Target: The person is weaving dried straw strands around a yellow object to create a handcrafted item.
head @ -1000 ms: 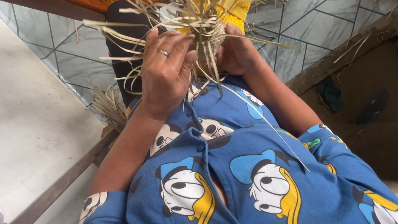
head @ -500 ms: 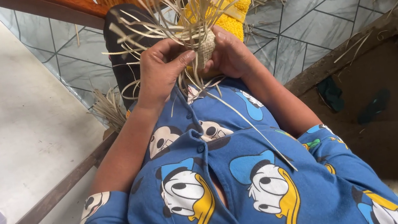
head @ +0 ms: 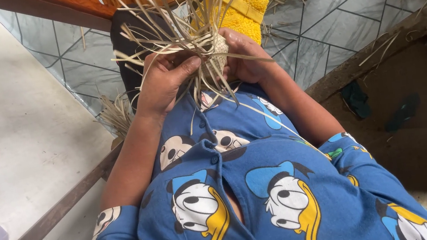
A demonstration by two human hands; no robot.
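Left hand [head: 163, 83] and right hand [head: 241, 57] both grip woven straw piece [head: 218, 51] between them; loose strips [head: 170, 30] fan above, yellow cloth [head: 238, 14] behind.

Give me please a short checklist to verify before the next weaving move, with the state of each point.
1. Left hand grips the strips: ok.
2. Right hand holds the woven piece: ok.
3. Loose strips fan out free above the hands: ok.
4. Which strip comes next: cannot tell, many cross each other.
5. Weave tight underneath: cannot tell, fingers hide it.
6. Yellow cloth behind is not caught in the strips: cannot tell.
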